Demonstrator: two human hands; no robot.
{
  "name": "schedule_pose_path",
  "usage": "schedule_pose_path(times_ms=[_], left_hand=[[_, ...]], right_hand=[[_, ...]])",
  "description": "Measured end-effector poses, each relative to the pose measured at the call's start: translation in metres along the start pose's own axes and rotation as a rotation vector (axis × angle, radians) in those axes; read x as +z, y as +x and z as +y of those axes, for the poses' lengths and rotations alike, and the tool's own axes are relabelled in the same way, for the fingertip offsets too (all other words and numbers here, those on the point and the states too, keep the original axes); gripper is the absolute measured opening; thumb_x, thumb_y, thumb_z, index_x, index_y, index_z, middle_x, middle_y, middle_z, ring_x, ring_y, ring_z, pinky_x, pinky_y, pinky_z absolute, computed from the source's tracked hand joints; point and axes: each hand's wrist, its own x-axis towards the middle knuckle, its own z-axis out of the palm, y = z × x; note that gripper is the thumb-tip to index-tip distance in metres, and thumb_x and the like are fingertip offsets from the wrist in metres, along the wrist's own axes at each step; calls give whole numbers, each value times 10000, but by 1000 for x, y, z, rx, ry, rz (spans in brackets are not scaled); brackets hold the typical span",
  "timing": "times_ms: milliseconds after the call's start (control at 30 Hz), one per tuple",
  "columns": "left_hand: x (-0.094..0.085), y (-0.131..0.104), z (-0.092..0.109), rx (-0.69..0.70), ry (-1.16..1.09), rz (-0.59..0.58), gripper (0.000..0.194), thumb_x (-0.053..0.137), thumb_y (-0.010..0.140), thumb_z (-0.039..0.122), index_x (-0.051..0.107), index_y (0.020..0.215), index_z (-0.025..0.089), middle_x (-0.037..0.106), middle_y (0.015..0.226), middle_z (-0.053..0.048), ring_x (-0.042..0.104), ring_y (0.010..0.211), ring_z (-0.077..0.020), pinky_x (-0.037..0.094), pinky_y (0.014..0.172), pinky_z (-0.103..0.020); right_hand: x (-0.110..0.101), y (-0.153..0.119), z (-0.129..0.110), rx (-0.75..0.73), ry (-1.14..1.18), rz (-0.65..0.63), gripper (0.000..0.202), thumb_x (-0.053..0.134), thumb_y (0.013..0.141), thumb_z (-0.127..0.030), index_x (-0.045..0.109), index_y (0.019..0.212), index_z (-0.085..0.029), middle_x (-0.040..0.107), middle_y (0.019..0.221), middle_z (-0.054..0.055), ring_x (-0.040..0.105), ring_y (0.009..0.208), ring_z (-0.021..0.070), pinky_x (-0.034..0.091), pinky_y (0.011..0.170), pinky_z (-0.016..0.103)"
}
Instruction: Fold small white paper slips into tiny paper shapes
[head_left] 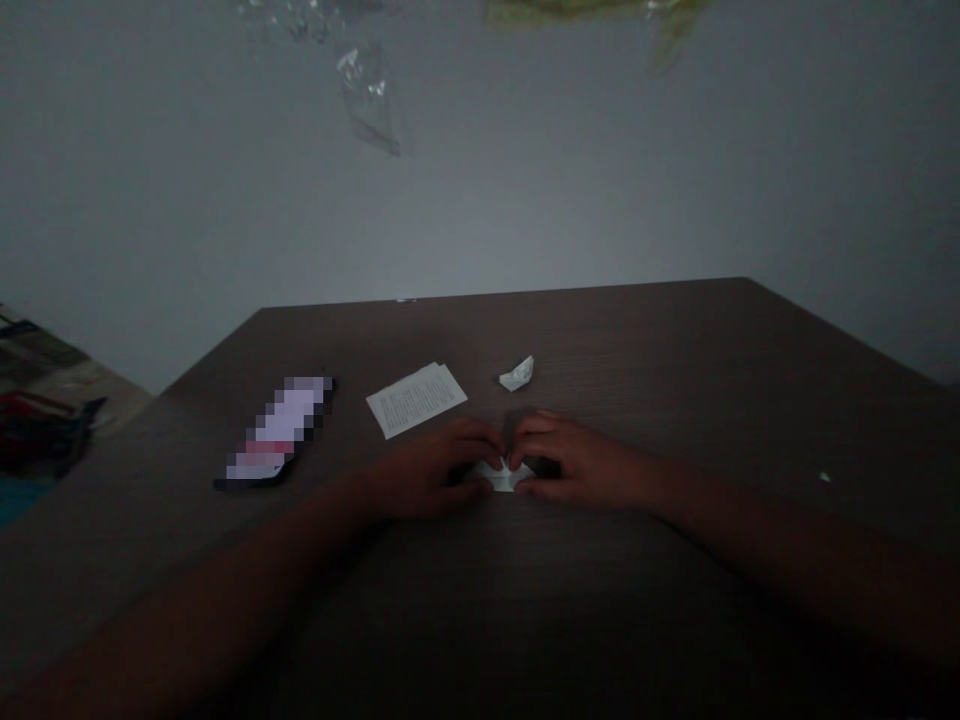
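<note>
A small folded white paper (505, 477) lies on the dark wooden table (630, 340), gripped from both sides. My left hand (442, 467) has its thumb and fingers closed on the paper's left part. From the other side, my right hand (574, 460) pinches the right part, its fingertips close to those of my left hand. Just beyond my hands sits a small folded paper piece (517, 374) with a raised point. Printed paper sheets (417, 400) lie stacked behind my left hand.
A phone (279, 430) with a blurred-out screen lies at the left. A tiny white scrap (825, 477) is on the right side of the table. Clear plastic (371, 100) hangs on the wall behind, and colourful items (37, 430) show beyond the table's left edge.
</note>
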Motion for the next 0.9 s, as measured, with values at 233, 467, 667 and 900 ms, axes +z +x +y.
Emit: schedule_pose_path(times_ms=[233,467,667,900], left_hand=[[1,0,-1,13,0,12,230,742,1069,249,778,1295,230,757,1506,-134,734,1396,-320,583,1267,-518],[-8,-1,5,-4,4,-57,433,789,965,213,756,1396,227,721,1578,-147,707,1457,-351,596,1254,-524],[-10,-1,1,18,-15,-77,486,794,942,195,743,1424,232,707,1591,-156,707,1454,-360,594,1259,-545],[-11,-2,-2,19,-16,-85,495,758,944,139,739,1427,244,701,1620,-138,710,1465,-344,598,1267,-501]], right_hand=[[0,0,-1,6,-4,5,211,884,1058,-340,803,1201,-209,777,1232,102,720,1190,286,557,1121,501],[-2,0,1,-9,34,-2,171,854,1084,-335,801,1205,-227,777,1235,89,731,1210,274,550,1163,506],[-6,1,1,-20,41,-37,150,810,1122,-330,799,1230,-227,771,1240,94,721,1231,275,564,1130,491],[-7,0,5,-59,48,-39,147,795,1138,-311,789,1240,-205,773,1255,104,723,1233,269,565,1122,477]])
